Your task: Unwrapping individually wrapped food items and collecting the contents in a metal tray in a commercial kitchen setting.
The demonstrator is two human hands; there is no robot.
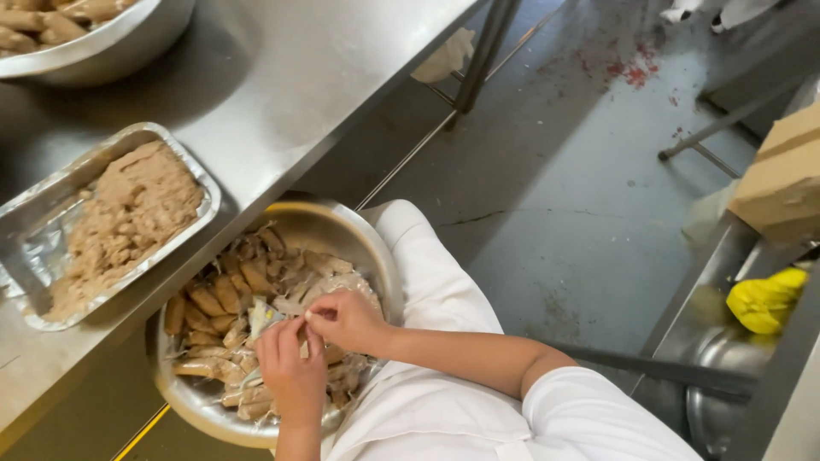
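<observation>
Left hand [292,369]: pinched on a small pale shrimp [260,318], gripped at the fingertips to steady it. Right hand [346,318]: thumb and forefinger closed on the same shrimp from 3 o'clock, apparently pulling at its shell; exact contact partly hidden behind the fingers.

Shrimp held directly above the metal bowl [376,248], so scraps drop back in. Bowl resting on the lap against the white clothing, tucked under the table [282,77] edge, within short reach of both hands. Bowl filled with brown unpeeled shrimp and loose shells.

Foil tray [34,226] on the table at 10 o'clock from the bowl, heaped with peeled pale meat, close enough for transfer. Second metal bowl [128,47] at 11 o'clock, further back. Yellow cloth [764,299] at 3 o'clock, well apart.
</observation>
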